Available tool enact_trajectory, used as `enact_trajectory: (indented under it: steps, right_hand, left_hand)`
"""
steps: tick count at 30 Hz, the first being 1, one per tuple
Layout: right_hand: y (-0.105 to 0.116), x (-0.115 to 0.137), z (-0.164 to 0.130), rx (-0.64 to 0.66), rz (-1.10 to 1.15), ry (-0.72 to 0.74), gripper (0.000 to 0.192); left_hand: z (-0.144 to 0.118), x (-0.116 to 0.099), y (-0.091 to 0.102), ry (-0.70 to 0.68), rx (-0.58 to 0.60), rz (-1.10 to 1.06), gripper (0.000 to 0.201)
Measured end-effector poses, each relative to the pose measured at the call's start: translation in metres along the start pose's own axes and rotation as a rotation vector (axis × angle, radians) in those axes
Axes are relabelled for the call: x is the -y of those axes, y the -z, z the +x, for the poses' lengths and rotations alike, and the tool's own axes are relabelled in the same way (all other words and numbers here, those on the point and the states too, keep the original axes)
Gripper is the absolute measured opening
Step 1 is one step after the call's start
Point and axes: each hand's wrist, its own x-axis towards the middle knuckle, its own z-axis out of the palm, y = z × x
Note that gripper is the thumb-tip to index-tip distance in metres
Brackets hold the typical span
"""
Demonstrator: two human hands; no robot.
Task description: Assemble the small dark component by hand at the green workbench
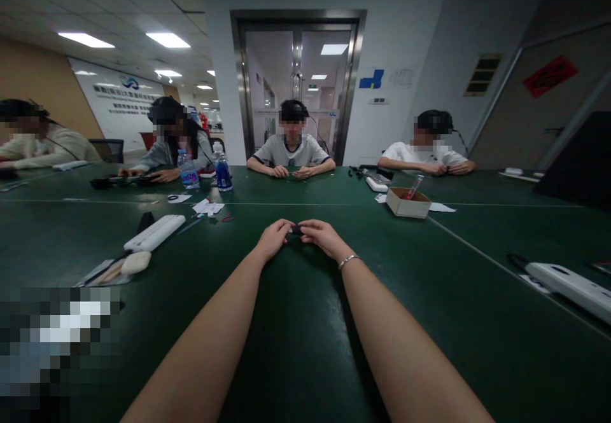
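Over the green table, both my hands meet at a small black object with a silvery end, perhaps a USB stick; its exact kind is too small to make out. The fingertips of my left hand pinch the silvery end. My right hand, with a silver bracelet at the wrist, closes thumb and fingers round the black end. Fingers partly hide the object.
On the green table lie a white power strip, a white rounded item, paper scraps, bottles, a small box and another power strip. Several people sit across, one person straight ahead.
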Motion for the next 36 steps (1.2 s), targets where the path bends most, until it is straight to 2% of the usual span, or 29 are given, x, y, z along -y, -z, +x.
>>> enact_trajectory:
  steps: [8, 18, 25, 36]
  right_hand:
    - [0.0004, 0.0002, -0.0005, -0.002, 0.002, -0.002, 0.016]
    - [0.0001, 0.0001, -0.0004, -0.014, 0.007, -0.005, 0.016]
    - [-0.0002, 0.0005, -0.0010, -0.009, -0.001, 0.002, 0.017]
    - [-0.0001, -0.0002, 0.0004, -0.016, 0.010, -0.012, 0.015]
  left_hand:
    - [-0.0020, -0.0023, -0.0002, 0.005, -0.050, -0.008, 0.027]
    - [-0.0033, -0.0031, -0.0005, -0.043, 0.008, 0.034, 0.034]
    - [-0.0028, 0.0008, -0.0010, -0.061, -0.052, 0.049, 0.030]
    - [-0.0027, -0.0007, -0.0004, -0.042, -0.001, 0.018, 0.029]
